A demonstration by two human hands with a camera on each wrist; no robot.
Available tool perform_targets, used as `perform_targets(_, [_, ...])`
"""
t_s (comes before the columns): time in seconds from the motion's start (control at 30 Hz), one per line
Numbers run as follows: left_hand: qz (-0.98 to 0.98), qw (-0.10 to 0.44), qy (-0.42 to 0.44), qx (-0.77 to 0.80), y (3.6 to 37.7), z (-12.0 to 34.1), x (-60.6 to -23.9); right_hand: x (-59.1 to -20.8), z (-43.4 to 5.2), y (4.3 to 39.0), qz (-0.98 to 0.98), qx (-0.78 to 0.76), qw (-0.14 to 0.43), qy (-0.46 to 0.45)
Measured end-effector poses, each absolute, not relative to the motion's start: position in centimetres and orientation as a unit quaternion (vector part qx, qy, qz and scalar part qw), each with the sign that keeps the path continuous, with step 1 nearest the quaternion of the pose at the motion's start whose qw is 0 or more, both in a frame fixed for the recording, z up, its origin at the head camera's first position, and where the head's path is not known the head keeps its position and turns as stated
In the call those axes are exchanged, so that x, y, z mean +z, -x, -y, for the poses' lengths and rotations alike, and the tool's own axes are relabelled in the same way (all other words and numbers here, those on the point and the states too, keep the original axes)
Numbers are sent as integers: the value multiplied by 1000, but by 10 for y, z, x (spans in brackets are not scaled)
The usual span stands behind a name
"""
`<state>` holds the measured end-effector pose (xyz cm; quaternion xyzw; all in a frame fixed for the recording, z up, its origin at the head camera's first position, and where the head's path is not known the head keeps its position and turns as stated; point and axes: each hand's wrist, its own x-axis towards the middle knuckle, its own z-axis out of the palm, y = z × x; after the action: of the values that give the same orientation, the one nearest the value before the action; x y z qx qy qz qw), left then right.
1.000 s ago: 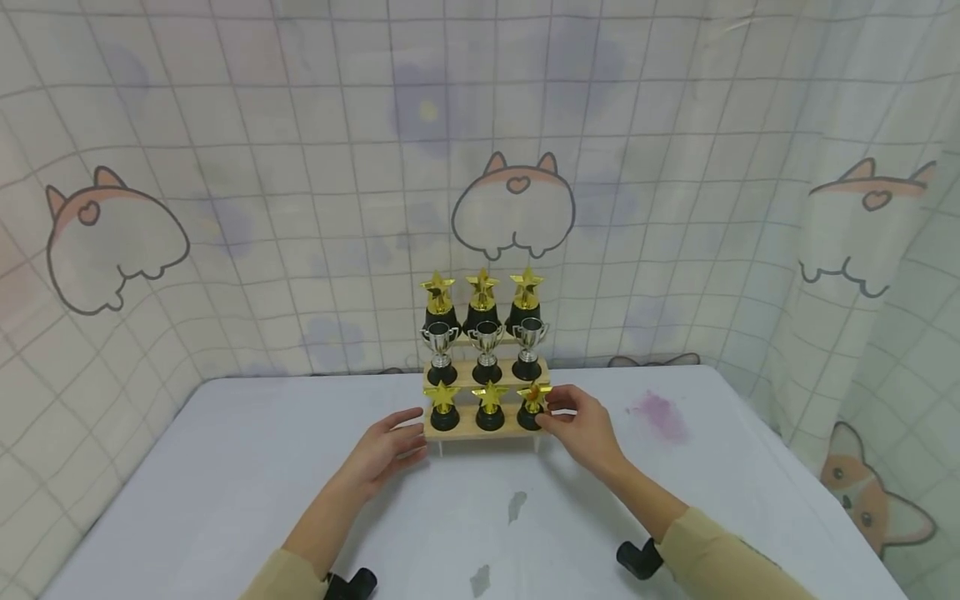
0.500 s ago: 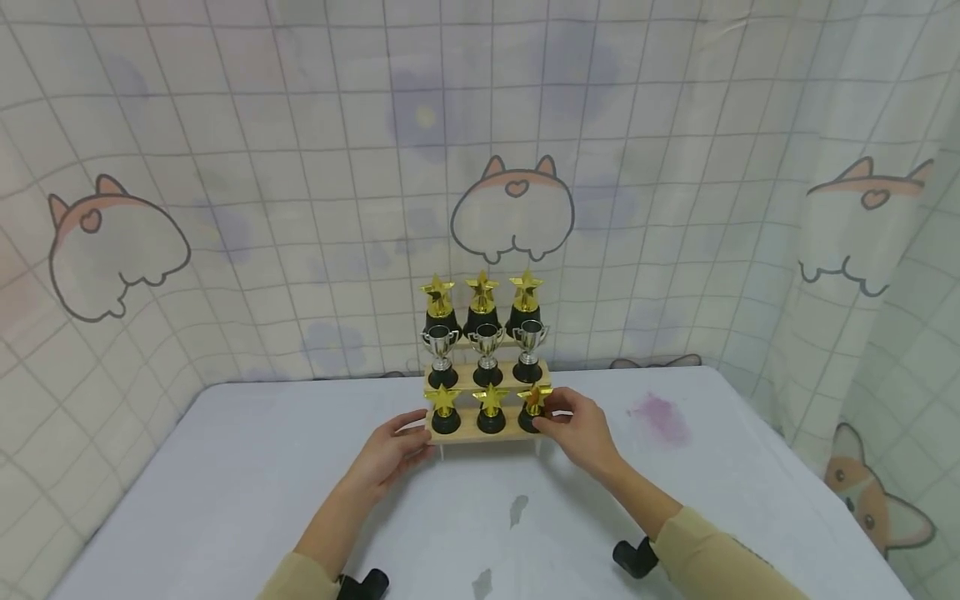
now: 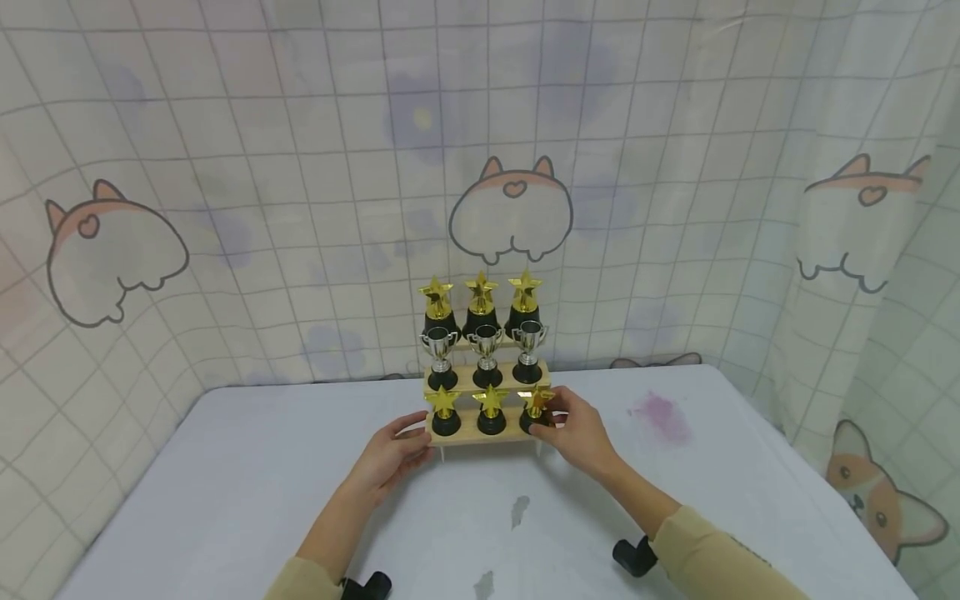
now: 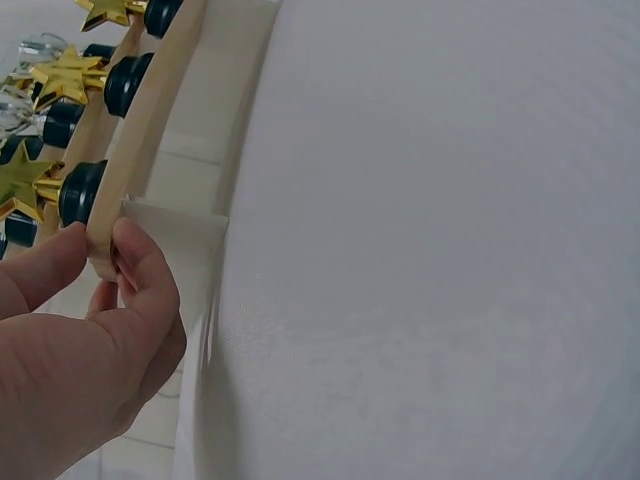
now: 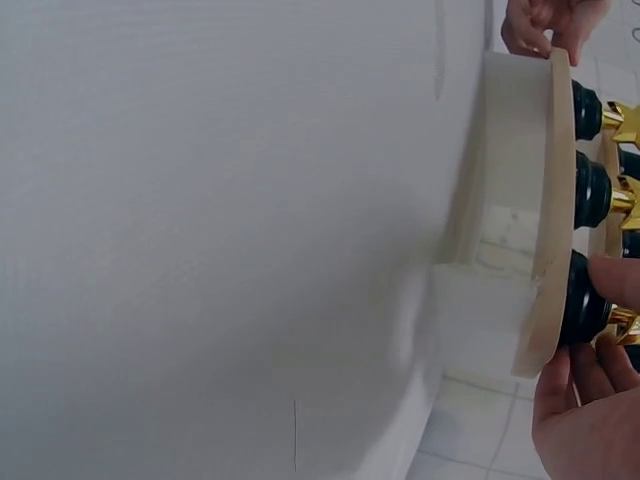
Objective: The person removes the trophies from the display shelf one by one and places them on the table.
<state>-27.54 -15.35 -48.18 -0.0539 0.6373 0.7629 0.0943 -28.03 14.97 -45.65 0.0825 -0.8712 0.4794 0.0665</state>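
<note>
A three-step wooden stand (image 3: 468,435) sits at the table's far middle. Gold star trophies fill its top step (image 3: 481,293), silver cups (image 3: 486,343) the middle one, and smaller gold stars the lowest. My left hand (image 3: 420,442) pinches the lowest step's left corner; in the left wrist view thumb and finger clamp the board's end (image 4: 105,215). My right hand (image 3: 543,421) is at the right end, fingers curled round the black base of the rightmost small star trophy (image 3: 536,402). The right wrist view shows that base (image 5: 580,300) under a finger, other fingers below the board (image 5: 550,200).
The white table (image 3: 225,483) carries a purple stain (image 3: 658,414) at the right and grey marks (image 3: 517,507) near me. A checked curtain with cartoon prints hangs close behind the stand and along both sides. Black wrist mounts (image 3: 633,557) show at the bottom.
My left hand moved in from beside the stand and took hold of the lowest step's left corner. My right hand stayed on the rightmost small star trophy.
</note>
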Motion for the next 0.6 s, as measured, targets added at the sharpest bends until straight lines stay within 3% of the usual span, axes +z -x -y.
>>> perform_targets(0.6, [-631, 95, 50, 768, 276, 154, -484, -453, -150, 278, 887, 451, 56, -81])
